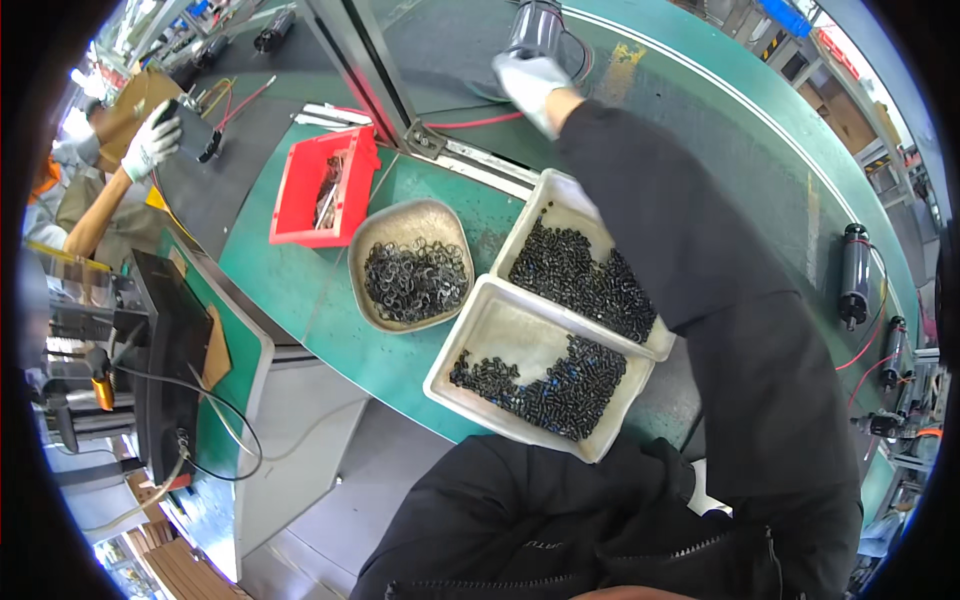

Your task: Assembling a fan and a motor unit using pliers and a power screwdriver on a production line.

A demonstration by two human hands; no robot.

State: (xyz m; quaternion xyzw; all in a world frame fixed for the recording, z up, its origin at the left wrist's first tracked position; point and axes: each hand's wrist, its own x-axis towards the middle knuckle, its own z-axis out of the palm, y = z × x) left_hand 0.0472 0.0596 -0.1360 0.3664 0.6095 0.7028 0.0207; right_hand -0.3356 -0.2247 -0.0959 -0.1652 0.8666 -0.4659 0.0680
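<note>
My right hand [536, 86], in a white glove, reaches far forward at the end of a black sleeve. It is closed on the near end of a dark cylindrical motor [537, 28] with thin wires beside it. Its fingertips are partly hidden against the motor. My left hand does not show. A white patch [706, 488] peeks out between my jacket and right sleeve; what it is I cannot make out. Beneath my right arm are two pale trays, the far tray [520, 228] and the near tray [480, 310], both holding many small black cylindrical parts.
A rounded metal bowl [405, 222] of black rings stands left of the trays, beside a red bin [290, 205]. A metal post [365, 65] rises behind them. More motors [855, 275] lie at right. At far left, a co-worker's gloved hand [152, 142] holds another motor.
</note>
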